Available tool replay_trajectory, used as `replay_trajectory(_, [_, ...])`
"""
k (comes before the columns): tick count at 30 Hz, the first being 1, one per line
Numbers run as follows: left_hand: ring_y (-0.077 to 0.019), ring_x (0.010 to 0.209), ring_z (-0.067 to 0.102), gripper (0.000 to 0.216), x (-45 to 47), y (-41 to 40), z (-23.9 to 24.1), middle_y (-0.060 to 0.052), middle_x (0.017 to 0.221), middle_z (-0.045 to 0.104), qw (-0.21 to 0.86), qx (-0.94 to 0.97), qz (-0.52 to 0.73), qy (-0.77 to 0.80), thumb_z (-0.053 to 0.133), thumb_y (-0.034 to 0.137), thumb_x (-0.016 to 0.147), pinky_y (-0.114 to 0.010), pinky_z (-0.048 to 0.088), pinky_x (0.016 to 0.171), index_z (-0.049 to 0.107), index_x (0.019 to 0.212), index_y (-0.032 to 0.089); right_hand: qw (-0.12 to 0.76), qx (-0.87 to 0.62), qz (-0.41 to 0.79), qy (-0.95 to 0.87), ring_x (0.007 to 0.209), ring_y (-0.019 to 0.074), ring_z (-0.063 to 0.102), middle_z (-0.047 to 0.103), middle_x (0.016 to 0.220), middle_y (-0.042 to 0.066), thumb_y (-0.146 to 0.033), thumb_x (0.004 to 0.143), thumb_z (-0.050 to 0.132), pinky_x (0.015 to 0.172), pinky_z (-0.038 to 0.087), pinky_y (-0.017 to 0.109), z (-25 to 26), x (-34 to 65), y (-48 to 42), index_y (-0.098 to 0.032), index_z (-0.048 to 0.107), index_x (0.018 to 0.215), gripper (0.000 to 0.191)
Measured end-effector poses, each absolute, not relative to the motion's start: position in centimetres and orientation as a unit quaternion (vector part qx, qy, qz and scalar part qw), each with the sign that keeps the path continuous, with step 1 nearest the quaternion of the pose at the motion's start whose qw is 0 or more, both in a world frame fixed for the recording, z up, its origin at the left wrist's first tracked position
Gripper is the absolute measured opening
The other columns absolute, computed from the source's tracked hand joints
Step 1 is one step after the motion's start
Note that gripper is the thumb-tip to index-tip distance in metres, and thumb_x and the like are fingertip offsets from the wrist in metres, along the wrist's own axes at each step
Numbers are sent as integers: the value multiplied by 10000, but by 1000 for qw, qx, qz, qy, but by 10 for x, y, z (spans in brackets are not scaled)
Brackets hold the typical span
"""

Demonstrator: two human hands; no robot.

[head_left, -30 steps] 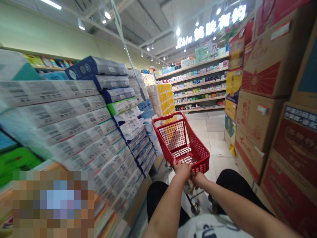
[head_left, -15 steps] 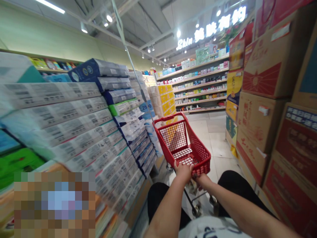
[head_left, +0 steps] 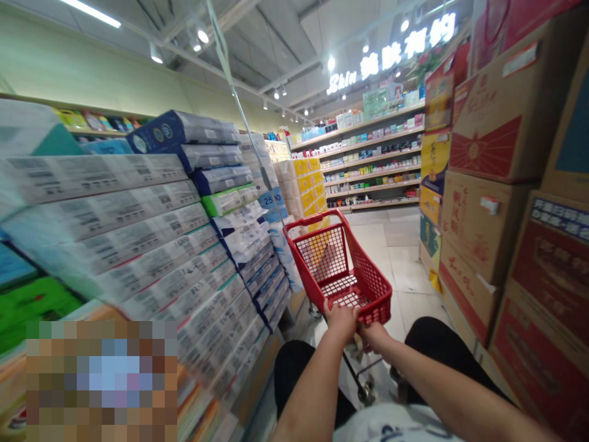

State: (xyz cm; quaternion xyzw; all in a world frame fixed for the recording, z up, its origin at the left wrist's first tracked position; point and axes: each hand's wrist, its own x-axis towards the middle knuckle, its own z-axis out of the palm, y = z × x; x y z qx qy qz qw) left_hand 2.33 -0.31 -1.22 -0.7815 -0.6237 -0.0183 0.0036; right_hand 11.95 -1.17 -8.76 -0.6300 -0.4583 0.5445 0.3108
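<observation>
A red plastic shopping cart stands in a store aisle in front of me, its basket empty. My left hand is closed over the near rim of the cart. Beside it, my right hand grips the cart's handle just under the rim. Both forearms reach out from the bottom of the picture. The cart's wheels show below my hands.
Stacked packs of tissue paper fill the left side of the aisle. Cardboard boxes are piled high on the right. Shelves of small goods stand at the far end under a lit sign. A tiled floor runs ahead.
The view has shifted slightly; the cart and my hands sit a little lower and to the right. My grip on the cart is unchanged.
</observation>
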Motion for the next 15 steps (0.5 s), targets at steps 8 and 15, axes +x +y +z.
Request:
replay_trajectory(8, [-249,1087,519,538,22,-4,-14,-10,986,702,8,-791,-25,-611,182,453,962,-553,61,1083,700,960,310,319,-611,564,-456,383,106,531,574,512,15,-223,845,466,368,353,182,-74,111,-18,-149,570,781,143])
replay_trajectory(15, [-241,1053,529,540,22,-5,-14,6,964,710,26,-793,-28,-608,169,446,967,-557,65,1080,691,947,308,316,-624,561,-442,388,129,543,543,476,10,-359,884,417,350,295,192,-80,117,-19,-157,553,750,278])
